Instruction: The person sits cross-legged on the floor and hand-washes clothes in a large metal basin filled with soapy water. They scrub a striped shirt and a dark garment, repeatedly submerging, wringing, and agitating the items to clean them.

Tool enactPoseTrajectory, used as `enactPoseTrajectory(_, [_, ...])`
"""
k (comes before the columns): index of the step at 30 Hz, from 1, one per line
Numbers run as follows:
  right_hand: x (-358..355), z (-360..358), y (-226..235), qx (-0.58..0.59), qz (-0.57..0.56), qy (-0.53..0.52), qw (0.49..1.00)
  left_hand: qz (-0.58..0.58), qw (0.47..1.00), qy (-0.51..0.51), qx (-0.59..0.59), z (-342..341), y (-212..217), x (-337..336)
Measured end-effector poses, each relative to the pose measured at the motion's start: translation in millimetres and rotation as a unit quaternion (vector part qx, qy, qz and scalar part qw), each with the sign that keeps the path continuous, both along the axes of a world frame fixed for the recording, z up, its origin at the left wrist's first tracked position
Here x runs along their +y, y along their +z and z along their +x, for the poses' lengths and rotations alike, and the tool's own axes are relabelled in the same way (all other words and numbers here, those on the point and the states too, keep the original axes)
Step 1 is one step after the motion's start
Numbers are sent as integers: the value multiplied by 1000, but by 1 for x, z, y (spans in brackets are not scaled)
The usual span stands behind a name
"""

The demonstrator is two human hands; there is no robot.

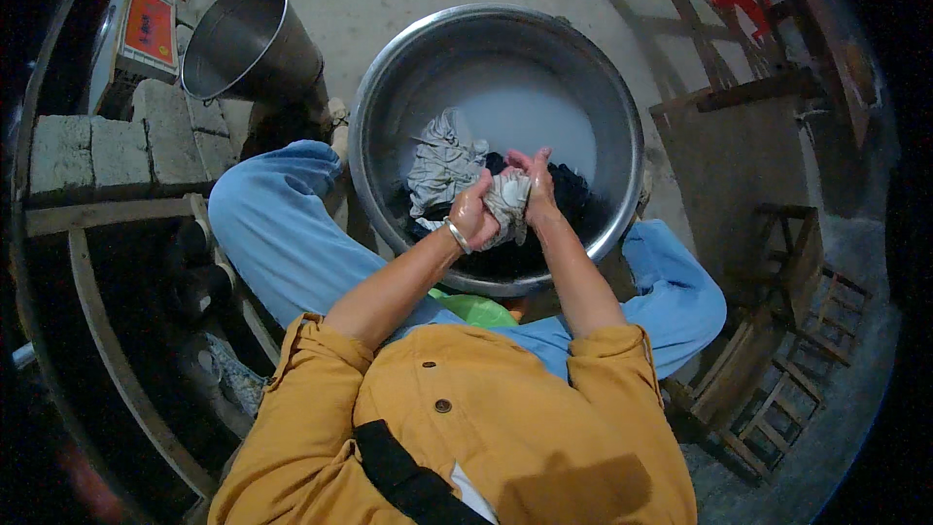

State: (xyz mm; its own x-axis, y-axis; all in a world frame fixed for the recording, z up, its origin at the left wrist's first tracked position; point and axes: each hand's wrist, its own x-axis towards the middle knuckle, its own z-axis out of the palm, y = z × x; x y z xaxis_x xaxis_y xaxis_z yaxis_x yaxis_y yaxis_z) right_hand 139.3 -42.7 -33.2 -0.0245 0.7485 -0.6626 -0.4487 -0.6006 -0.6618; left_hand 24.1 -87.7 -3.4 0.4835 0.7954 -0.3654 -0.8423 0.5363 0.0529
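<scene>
A large round metal basin (374,78) stands between my knees, with cloudy water inside. Wet light-grey cloth (439,163) is bunched up toward the basin's near left, and dark cloth (571,196) lies in the water to the right. My left hand (473,214), with a silver bangle at the wrist, is closed on a pale wet cloth (507,202). From the other side my right hand (536,185) presses against the same cloth, its fingers partly hiding it. Both hands are over the near half of the basin.
A metal bucket (243,49) stands tilted at the far left, beside grey blocks (117,151) and a box with an orange label (146,29). Wooden furniture (739,156) and small wooden stools (787,399) line the right. Something green (476,309) shows under the basin's near rim.
</scene>
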Motion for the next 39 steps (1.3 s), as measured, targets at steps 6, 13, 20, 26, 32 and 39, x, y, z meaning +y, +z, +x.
enactPoseTrajectory(6, [-18, -34, 12, -398, 310, 185, 843, -16, 996, 18, 82, -6, 12, 2])
enactPoseTrajectory(13, [-29, -47, -5, -421, 207, 221, 855, -11, 989, 5, 148, -5, 5, 4])
enactPoseTrajectory(20, [-31, -52, -4, -394, 254, 213, 857, -17, 986, -6, 165, -11, 1, 5])
enactPoseTrajectory(26, [-30, -36, -12, -331, 238, 245, 880, -14, 981, 56, 184, 6, 2, -6])
enactPoseTrajectory(32, [0, -20, 10, -143, 12, 238, 961, 0, 982, -88, 166, -22, 19, 2])
enactPoseTrajectory(39, [-2, -19, 23, -62, 75, 130, 987, -3, 995, 10, 103, -19, -11, 14])
